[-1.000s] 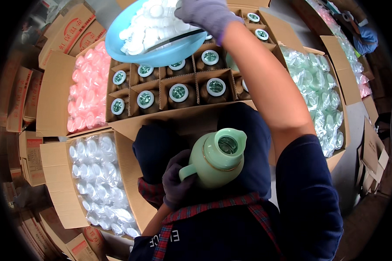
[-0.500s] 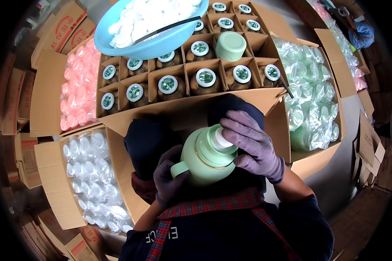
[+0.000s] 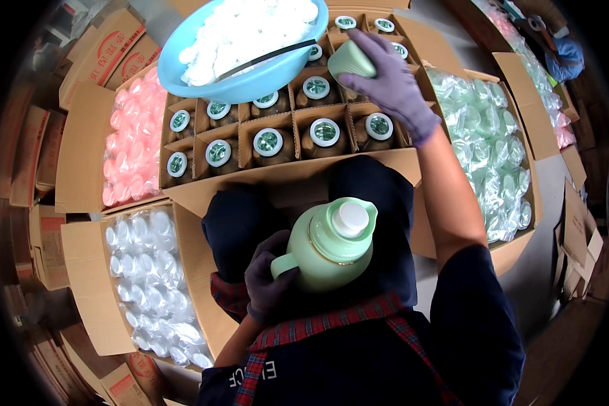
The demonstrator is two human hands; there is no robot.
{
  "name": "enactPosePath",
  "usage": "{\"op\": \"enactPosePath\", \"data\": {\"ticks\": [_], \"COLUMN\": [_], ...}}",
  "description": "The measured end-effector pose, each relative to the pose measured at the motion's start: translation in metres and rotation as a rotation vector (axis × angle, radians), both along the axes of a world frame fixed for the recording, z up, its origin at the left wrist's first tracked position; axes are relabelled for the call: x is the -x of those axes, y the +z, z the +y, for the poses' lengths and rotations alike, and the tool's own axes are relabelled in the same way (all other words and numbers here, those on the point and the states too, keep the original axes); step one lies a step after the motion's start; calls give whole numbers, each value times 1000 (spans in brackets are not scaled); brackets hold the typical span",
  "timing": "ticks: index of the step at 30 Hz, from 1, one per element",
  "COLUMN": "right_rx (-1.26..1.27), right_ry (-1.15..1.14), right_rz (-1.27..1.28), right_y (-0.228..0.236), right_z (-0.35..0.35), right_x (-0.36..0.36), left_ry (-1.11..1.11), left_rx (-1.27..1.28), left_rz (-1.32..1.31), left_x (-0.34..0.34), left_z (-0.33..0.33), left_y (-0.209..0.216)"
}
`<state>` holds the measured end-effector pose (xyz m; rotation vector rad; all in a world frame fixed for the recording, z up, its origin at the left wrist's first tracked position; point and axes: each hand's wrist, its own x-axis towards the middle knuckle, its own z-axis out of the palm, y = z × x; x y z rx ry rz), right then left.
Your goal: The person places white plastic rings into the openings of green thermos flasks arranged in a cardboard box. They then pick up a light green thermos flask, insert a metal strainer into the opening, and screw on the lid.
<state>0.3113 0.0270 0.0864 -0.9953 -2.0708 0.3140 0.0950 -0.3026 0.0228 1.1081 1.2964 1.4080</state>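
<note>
A light green thermos jug (image 3: 325,254) with a spout rests tilted in my lap. Its mouth holds a white stopper (image 3: 351,220). My left hand (image 3: 269,274), in a purple-grey glove, is closed round the jug's handle. Out over the divided carton (image 3: 277,172), my gloved right hand (image 3: 396,84) grips a light green cup-shaped lid (image 3: 351,62), thumb on the near side and fingers over the far side. Below and around that lid stand several glass-lined bottles (image 3: 325,132) with white rims, one in each cardboard cell.
A blue basin (image 3: 237,91) heaped with white stoppers (image 3: 250,37) sits on the carton, a black strip across it. Around stand open boxes of bagged pink lids (image 3: 132,145), clear-wrapped white lids (image 3: 145,260) and green lids (image 3: 487,145). At upper right is a person's blue clothing (image 3: 563,57).
My right hand has left the stopper in the jug's mouth, reached forward and taken hold of the green lid, now tilted. The left hand keeps the jug. The view has shifted slightly.
</note>
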Motion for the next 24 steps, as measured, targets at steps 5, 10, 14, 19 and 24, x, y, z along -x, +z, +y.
{"op": "enactPosePath", "data": {"ticks": [5,10,14,19,24], "right_rx": [318,336,415,551,646], "right_ry": [984,19,617,197,549], "right_rz": [63,-415,-209,-175,-162], "right_y": [39,61,68,30,34], "right_z": [-125,-209,-172,-189,-171], "right_x": [-14,-1,-32,-18,-1], "left_ry": [14,42,100,-45,-29], "left_rx": [-7,-22,-7,-383,-584], "left_rz": [-88,291,263,569,848], "left_x": [-1,-18,-18,-56,-68], "left_z": [-8,1,-22,-40,-37], "left_y": [-9,21,39,60,53]}}
